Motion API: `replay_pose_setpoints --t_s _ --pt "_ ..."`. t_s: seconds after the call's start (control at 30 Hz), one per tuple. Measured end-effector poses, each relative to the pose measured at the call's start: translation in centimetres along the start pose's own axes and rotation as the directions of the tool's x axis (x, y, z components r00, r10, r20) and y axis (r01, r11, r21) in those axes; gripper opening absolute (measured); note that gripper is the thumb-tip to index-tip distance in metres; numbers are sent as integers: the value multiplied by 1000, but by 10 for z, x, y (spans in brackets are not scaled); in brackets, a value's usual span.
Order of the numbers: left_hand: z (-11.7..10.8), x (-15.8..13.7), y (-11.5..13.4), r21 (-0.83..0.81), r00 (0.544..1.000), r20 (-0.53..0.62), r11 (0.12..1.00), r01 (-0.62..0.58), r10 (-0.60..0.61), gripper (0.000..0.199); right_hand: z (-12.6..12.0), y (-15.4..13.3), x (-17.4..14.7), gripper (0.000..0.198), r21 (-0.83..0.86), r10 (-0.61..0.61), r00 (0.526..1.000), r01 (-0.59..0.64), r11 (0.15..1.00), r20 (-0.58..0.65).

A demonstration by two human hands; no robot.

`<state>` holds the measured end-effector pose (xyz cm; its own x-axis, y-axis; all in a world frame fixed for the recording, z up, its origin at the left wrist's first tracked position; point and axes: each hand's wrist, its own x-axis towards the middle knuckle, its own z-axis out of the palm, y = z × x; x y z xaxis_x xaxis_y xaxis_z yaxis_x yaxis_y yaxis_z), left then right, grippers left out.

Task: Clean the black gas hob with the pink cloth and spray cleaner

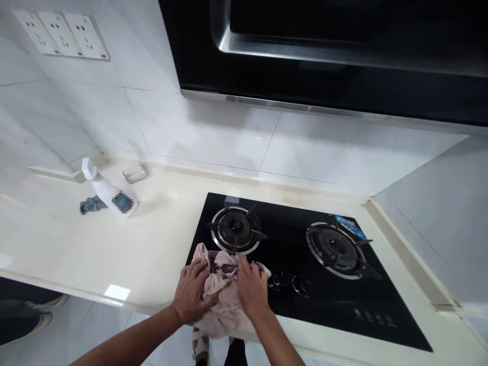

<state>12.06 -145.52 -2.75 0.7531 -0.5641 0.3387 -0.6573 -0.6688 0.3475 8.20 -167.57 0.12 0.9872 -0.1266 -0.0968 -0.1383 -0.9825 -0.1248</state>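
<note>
Pale pink cloth (223, 317), bunched over the near left corner of the black gas hob (284, 229) and reaching the near edge of the worktop (163, 244). My left hand (193, 292), its forearm entering from the near left, grips the cloth's left side with fingers bent and thumb extended rightward. My right hand (252, 285), wrist to the near right, is closed over the bunched right part. The cloth is crumpled, with a dark purple patch along its far folds. Just beyond it lies the left burner (236, 227); the right burner (335, 246) stands apart. Farther left, a white spray bottle (110, 195) stands beside a grey-blue rag (91, 204).
</note>
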Motion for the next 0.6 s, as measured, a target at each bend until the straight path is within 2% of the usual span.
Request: replay_pose_setpoints --t_s 0.1,0.23,0.37,0.47,0.53,0.6 --pt "0 0 0 -16 1000 -8 1000 -16 16 66 -1 19 13 58 -33 86 996 -87 996 -19" --pt "0 -1 -1 -34 999 -40 999 -28 26 65 13 2 13 58 21 148 986 -147 989 -72" --pt "1 -2 1 -49 998 -54 999 -24 21 53 41 -17 -8 69 97 67 989 -55 994 -131" --pt "0 -2 2 -49 999 -38 999 -22 20 53 48 -2 1 72 103 108 978 -90 991 -176" --pt "-3 -2 3 -47 999 -37 998 -34 32 57 44 15 22 70 109 191 964 -173 979 -187" --pt "-4 -2 3 -53 997 -53 997 -51 48 60 39 28 43 67 126 220 955 -198 972 -200"
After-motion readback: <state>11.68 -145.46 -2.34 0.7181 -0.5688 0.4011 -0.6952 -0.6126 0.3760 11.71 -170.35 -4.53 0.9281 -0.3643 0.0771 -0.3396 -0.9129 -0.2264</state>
